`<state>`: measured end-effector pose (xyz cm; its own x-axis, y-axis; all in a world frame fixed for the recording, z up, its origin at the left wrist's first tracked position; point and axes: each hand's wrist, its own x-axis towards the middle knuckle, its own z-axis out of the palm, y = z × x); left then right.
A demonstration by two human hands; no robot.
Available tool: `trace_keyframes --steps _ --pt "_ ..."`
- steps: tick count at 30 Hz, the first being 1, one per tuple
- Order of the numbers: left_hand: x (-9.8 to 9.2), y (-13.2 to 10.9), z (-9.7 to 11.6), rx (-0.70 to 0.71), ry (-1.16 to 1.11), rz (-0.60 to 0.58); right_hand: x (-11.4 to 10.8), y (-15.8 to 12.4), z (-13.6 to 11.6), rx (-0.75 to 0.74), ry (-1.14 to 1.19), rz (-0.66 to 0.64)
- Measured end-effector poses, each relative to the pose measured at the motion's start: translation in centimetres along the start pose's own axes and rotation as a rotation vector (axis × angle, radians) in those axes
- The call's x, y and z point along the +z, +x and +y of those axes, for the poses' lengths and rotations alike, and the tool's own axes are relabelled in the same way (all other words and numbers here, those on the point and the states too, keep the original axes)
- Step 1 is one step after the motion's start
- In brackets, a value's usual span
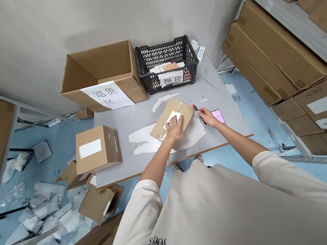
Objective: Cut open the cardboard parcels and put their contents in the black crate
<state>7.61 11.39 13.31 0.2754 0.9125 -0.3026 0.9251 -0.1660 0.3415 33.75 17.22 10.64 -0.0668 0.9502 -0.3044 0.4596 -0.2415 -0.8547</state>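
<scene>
A flat brown cardboard package (185,112) with a white label and shiny clear tape lies at an angle on the table. My left hand (175,129) rests on top of it, fingers spread over the label and pressing down. In my right hand (207,117) is a slim craft knife (194,106) with a red and black handle; its thin metal tip points up and left, close to the package's right edge. White paper (144,138) is spread under the package. Just beyond my right hand lies a phone (218,116) with a pink screen, partly covered by the hand.
At the back stand a large open carton (104,65) with a paper sign and a black plastic crate (168,61) holding papers and small packets. A closed box (93,151) sits on the table's left edge. Shelves of cartons (279,48) flank the right; discarded paper (46,209) covers the left floor.
</scene>
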Motion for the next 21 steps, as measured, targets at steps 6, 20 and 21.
trace_keyframes --steps 6,20,21 --pt "-1.2 -1.7 -3.4 0.142 0.085 -0.087 2.1 -2.0 -0.7 0.099 0.229 -0.112" --pt "-0.6 -1.6 -1.6 0.127 0.116 -0.015 -2.2 -2.9 0.0 0.038 -0.04 -0.325" --pt "-0.6 -1.5 -1.6 0.123 0.115 -0.015 -2.9 -2.5 -0.1 -0.013 -0.095 -0.337"
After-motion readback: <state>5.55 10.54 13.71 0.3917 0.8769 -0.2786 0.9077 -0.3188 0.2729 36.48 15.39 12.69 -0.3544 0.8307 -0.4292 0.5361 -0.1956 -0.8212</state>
